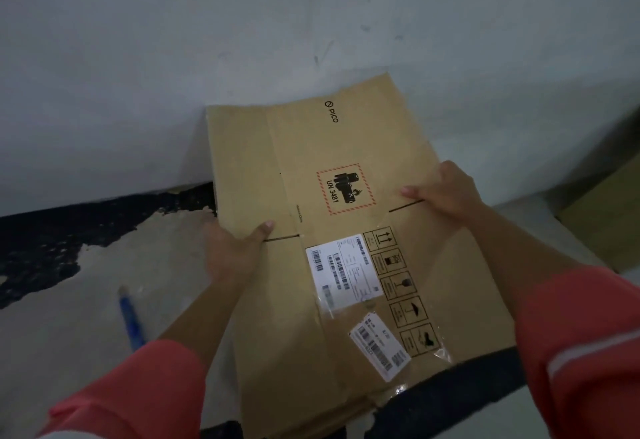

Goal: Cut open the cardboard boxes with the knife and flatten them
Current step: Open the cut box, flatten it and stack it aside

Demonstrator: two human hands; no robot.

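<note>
Pale grey wall (138,40) takes up the whole top half, with scuffed concrete floor (86,300) below it and a dark, patchy strip (52,241) where the two meet. Then the main thing: a brown cardboard box (277,334), already squashed flat. It's held up off the floor at a tilt, far end up near the wall, near end down by the person's body. Coral-pink sleeves (131,393) come in from both bottom corners. The left hand (235,248) grips the box's left edge with its thumb lying on the top face and the other fingers hidden under the board. The right hand (446,193) has the right edge the same way, thumb on top and fingers curled round the side. Another bit of cardboard (606,224) pokes in at the far right. Printed on the box are a red-dashed UN 3481 mark (344,189) and a PICO logo (331,111), plus a white shipping label (343,272) and a smaller barcode sticker (379,347). On the floor left of the left arm lies a blue tool (131,317), too blurry to say if it's the knife.
</note>
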